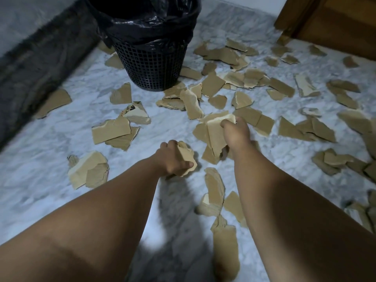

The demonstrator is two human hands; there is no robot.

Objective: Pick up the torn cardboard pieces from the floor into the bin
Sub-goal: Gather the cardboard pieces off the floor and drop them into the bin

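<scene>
Torn brown cardboard pieces (240, 78) litter the marble floor around an upright black mesh bin (150, 64).

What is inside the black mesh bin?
Only a black plastic liner bag shows inside the mesh bin, its edge draped over the rim. The interior is dark and cut off by the frame's top, so whether anything lies in it cannot be seen.

The bin (150, 58) stands on the floor (50, 159) at twelve o'clock, with torn cardboard pieces (211, 84) strewn around its foot and thickest toward three o'clock — fewer toward nine. At ten o'clock lies what may be a rug (40, 58); at one o'clock, woodwork (335, 23). Centre: the left hand (175, 159) sits at seven o'clock of the right hand (236, 133), each holding pieces.
</scene>
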